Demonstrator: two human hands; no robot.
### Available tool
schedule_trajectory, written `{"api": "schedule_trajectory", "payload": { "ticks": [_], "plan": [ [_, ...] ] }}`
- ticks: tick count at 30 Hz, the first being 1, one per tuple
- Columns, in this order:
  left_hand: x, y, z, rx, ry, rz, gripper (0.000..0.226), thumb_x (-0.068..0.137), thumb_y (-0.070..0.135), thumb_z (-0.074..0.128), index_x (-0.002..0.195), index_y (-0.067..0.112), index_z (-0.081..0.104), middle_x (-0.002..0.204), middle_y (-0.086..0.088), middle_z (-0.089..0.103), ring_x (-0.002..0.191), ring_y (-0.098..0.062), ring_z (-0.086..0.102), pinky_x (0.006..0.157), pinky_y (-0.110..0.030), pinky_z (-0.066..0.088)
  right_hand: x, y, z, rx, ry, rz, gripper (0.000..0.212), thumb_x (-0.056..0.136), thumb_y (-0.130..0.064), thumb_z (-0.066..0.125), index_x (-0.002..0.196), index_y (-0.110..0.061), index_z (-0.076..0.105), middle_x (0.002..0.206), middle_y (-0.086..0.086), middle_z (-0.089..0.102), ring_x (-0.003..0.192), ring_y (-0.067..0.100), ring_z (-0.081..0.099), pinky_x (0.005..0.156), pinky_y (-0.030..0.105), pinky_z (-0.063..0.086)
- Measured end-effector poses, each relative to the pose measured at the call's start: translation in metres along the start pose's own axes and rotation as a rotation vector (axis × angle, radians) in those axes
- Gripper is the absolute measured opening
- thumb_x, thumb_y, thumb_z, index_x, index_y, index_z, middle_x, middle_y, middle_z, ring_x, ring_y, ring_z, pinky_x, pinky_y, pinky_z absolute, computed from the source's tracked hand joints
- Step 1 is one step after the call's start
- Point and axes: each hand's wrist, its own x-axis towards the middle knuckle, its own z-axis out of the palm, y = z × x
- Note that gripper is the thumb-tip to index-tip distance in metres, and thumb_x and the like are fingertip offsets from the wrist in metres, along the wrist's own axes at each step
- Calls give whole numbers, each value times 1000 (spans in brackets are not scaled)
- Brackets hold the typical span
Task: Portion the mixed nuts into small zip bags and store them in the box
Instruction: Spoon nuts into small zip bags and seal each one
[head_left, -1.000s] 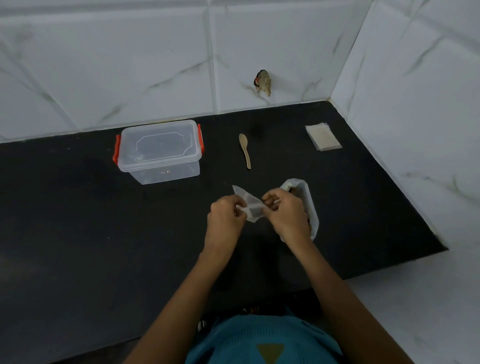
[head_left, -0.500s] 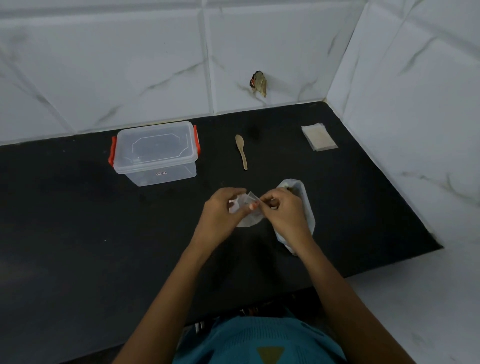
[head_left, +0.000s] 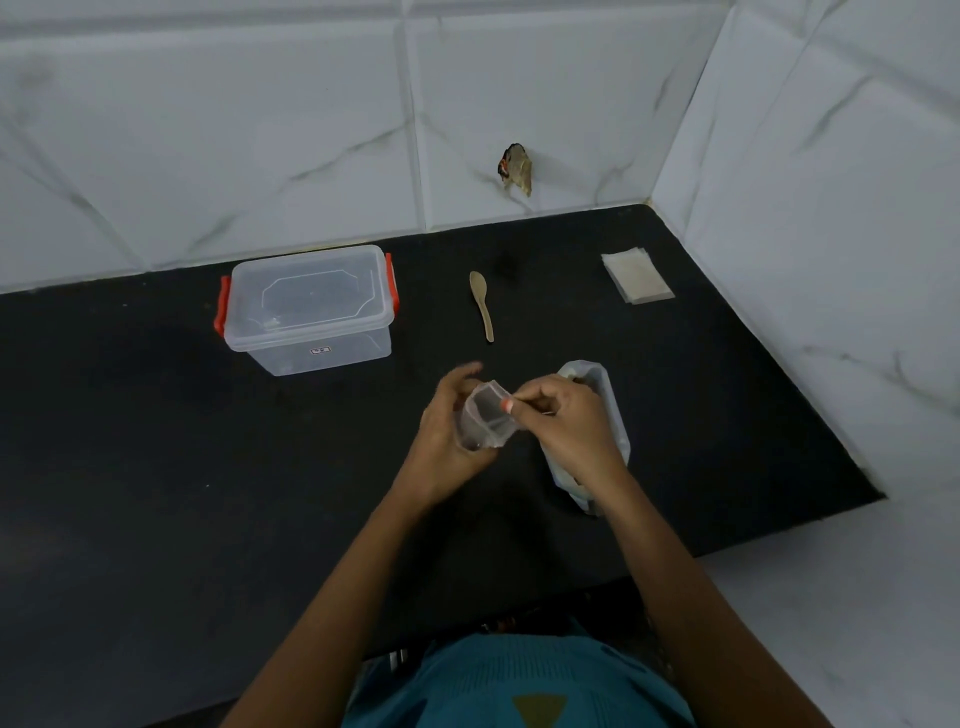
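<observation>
A small clear zip bag (head_left: 485, 421) is held above the black counter with its mouth pulled open. My left hand (head_left: 449, 441) cups and grips it from the left. My right hand (head_left: 563, 426) pinches the bag's right rim between thumb and fingers. Behind my right hand lies the large clear bag of mixed nuts (head_left: 605, 410), partly hidden. A clear lidded box (head_left: 311, 306) with orange clips stands closed at the back left. A wooden spoon (head_left: 481, 304) lies between the box and the nuts bag.
A stack of flat zip bags (head_left: 636, 275) lies at the back right near the wall corner. White marble tile walls close off the back and right. The counter's front edge (head_left: 753, 551) runs close to my body.
The small bag, flat and pinched between both hands before, now has its mouth spread open. My left hand has shifted round to cup it.
</observation>
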Motion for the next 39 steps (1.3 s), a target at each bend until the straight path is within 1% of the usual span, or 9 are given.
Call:
{"api": "schedule_trajectory", "payload": {
  "ticks": [3, 5, 9, 14, 17, 20, 25, 30, 39],
  "plan": [
    [1, 0, 0, 65, -55, -55, 58, 76, 3, 69, 120, 28, 41, 108, 20, 46, 98, 8, 49, 98, -29, 45, 0, 0, 1, -13, 27, 8, 12, 84, -11, 63, 76, -20, 61, 81, -7, 59, 77, 3, 58, 70, 9, 47],
    [3, -1, 1, 37, -90, -71, 60, 75, 7, 72, 125, 21, 43, 113, 12, 49, 103, 2, 51, 99, -32, 45, 0, -2, 2, -74, 42, -21, 13, 84, -10, 63, 75, -19, 60, 83, -4, 59, 76, 3, 57, 69, 8, 46],
    [7, 4, 6, 9, -160, -58, 83, 56, 43, 75, 124, 44, 27, 116, 22, 44, 112, -2, 48, 99, -27, 41, 1, -7, 6, -254, 37, -71, 8, 85, -10, 61, 79, -15, 59, 89, -5, 52, 67, -2, 51, 61, 4, 43],
    [7, -3, 13, -21, -81, -46, 80, 54, 52, 73, 120, 51, 28, 120, 19, 48, 117, -12, 50, 103, -47, 39, 5, -10, 10, -353, 52, -124, 5, 86, -7, 59, 86, -8, 64, 93, -5, 50, 78, 3, 51, 65, 6, 41],
    [8, -7, 15, -54, -81, -81, 79, 51, 53, 73, 117, 48, 31, 118, 16, 49, 116, -8, 50, 100, -34, 42, 7, -8, 11, -366, 62, -139, 4, 85, -6, 59, 86, -7, 64, 95, -3, 51, 79, 4, 52, 67, 7, 42],
    [9, -6, 16, -135, -24, -87, 60, 59, 41, 71, 110, 36, 39, 107, 14, 53, 100, 6, 55, 83, -11, 45, 13, -7, 13, -357, 36, -122, 4, 85, -6, 60, 85, -7, 64, 92, -6, 49, 77, 2, 50, 67, 5, 42],
    [15, -19, 9, -233, 30, -85, 43, 69, 20, 71, 107, 20, 51, 106, 2, 59, 100, -7, 60, 87, -22, 50, 26, -2, 11, -85, 7, 0, 7, 81, -15, 67, 77, -18, 63, 87, -2, 60, 80, 9, 61, 71, 18, 51],
    [30, -29, -2, -206, 40, -113, 46, 74, 1, 72, 110, 17, 48, 107, 12, 54, 98, 10, 54, 81, -7, 43, 56, 1, 6, 154, -82, 192, 10, 87, -24, 61, 82, -16, 65, 81, -3, 66, 76, 8, 63, 70, 15, 52],
    [54, -45, -14, -167, 140, -137, 62, 68, 13, 80, 112, 31, 41, 112, 18, 46, 102, 16, 45, 82, -1, 38, 167, 30, 27, -86, 36, 261, 13, 85, -13, 63, 93, -5, 68, 82, 1, 63, 75, 9, 57, 74, 23, 48]
  ]
}}
